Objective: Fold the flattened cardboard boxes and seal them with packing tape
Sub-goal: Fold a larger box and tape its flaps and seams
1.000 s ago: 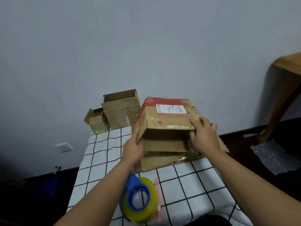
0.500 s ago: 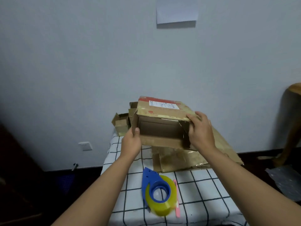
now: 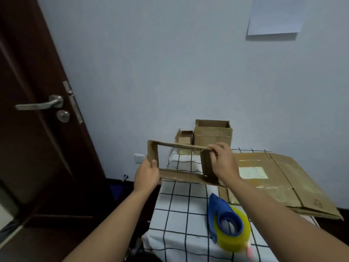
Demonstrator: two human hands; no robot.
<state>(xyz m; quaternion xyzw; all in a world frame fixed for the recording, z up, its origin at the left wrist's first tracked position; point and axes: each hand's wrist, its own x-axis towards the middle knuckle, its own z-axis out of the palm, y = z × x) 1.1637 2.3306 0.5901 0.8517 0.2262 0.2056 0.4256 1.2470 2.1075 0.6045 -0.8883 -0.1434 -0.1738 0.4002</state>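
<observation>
A: Where are the person's hands?
B: Both bare forearms reach forward. The left hand [image 3: 147,173] grips the left end of an opened cardboard box [image 3: 180,163], thumb on its inner face.
A: And the other?
B: The right hand [image 3: 222,163] pinches its upper right corner, fingers [image 3: 214,148] curled over the edge.

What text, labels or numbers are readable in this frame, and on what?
No text can be read for certain.
Dark printed mark on the flattened cardboard box, near corner: looks like "69", too blurred to be sure.
Pale label on the same cardboard: print too blurred to read.
White paper sheet on the wall: no text visible.
</observation>
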